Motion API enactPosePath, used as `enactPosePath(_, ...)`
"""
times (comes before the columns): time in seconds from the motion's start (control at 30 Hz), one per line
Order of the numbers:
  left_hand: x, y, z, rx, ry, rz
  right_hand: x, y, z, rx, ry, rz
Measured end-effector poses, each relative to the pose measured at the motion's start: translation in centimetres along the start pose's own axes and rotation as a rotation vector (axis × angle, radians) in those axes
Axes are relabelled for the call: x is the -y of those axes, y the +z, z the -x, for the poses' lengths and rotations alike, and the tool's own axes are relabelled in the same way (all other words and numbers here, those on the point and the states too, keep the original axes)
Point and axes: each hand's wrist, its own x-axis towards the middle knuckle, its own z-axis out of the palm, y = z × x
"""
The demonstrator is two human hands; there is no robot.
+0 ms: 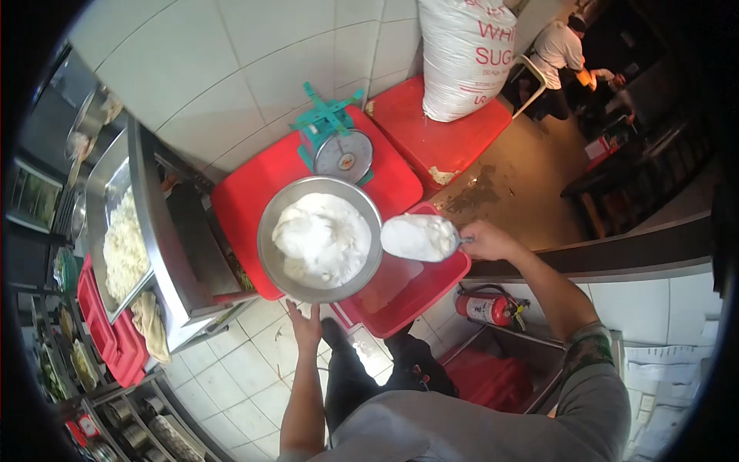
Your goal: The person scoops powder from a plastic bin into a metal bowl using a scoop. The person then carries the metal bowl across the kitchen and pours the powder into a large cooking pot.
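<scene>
A round metal bowl (pixel 375 271) holding a heap of white powder (pixel 327 239) rests on a red lid-like surface (pixel 239 200). To its right, my right hand (pixel 486 240) grips the handle of a scoop (pixel 419 237) filled with white powder, held above a red bin (pixel 400 308) with some white stuff inside. My left hand (pixel 305 323) is at the bowl's lower edge, fingers apart; whether it touches the bowl is hard to tell. Behind the bowl stands a green dial scale (pixel 344 154).
A white sugar sack (pixel 468 61) stands on another red lid (pixel 439 138). At left is a metal tray (pixel 100 185) of white shredded food (pixel 127 246) beside a cloth (pixel 150 327). A fire extinguisher (pixel 489 309) is at right. Other people (pixel 558 58) are at the upper right.
</scene>
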Motion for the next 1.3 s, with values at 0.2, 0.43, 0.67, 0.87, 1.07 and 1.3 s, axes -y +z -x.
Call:
enactPosePath(0.2, -0.3, 0.0, -2.6, 0.023, 0.078, 0.197, 14.7, -0.6, -8.2, 0.112, 0.071, 0.553)
enactPosePath(0.43, 0.9, 0.3, -2.8, -0.007, 0.088, 0.152, 29.5, 2.3, -13.2, 0.142, 0.018, 0.968)
enactPosePath(0.67, -0.6, -0.3, -1.9, -0.03, 0.091, 0.162, 30.0, -2.0, -7.8, -0.015, -0.034, 0.966)
enactPosePath(0.87, 3.0, 4.4, 2.8, 0.034, -0.068, 0.022, 14.2, -5.2, -1.2, 0.028, 0.269, 0.711)
enactPosePath(1.07, 8.5, 14.7, -0.4, 0.034, 0.36, -0.485, -9.6, 11.4, -8.4, 0.11, 0.338, 0.52)
enactPosePath(1.3, 10.0, 19.4, -0.2, -0.028, 0.381, -0.842, -28.6, 33.7, -27.7, -0.051, 0.41, 0.371)
